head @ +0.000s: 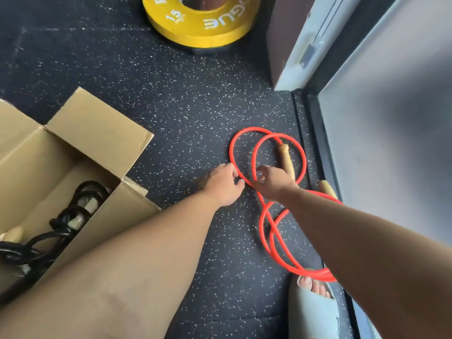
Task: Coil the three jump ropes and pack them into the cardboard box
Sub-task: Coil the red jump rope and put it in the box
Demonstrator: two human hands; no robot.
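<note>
Red jump rope (320, 274) half-looped on floor (195, 118) nr wall edge; left hand (223, 183) pinches a loop, right hand (274, 182) clamps the crossing. Risk: stiff loops spring open, handle (285, 160) snags.

Red jump rope (231, 148) lies on the speckled black floor (146, 94) in overlapping loops. One wooden handle (286, 160) sits inside the far loops and a second handle (327, 188) lies near the wall. Right hand (274, 182) pinches the rope where the loops cross. Left hand (223, 184) has curled fingers at the loop's near edge; grip undetermined. Open cardboard box (97, 133), to the left, contains a coiled black jump rope (63, 216). Yellow weight plate (195, 33) lies beyond.
</note>
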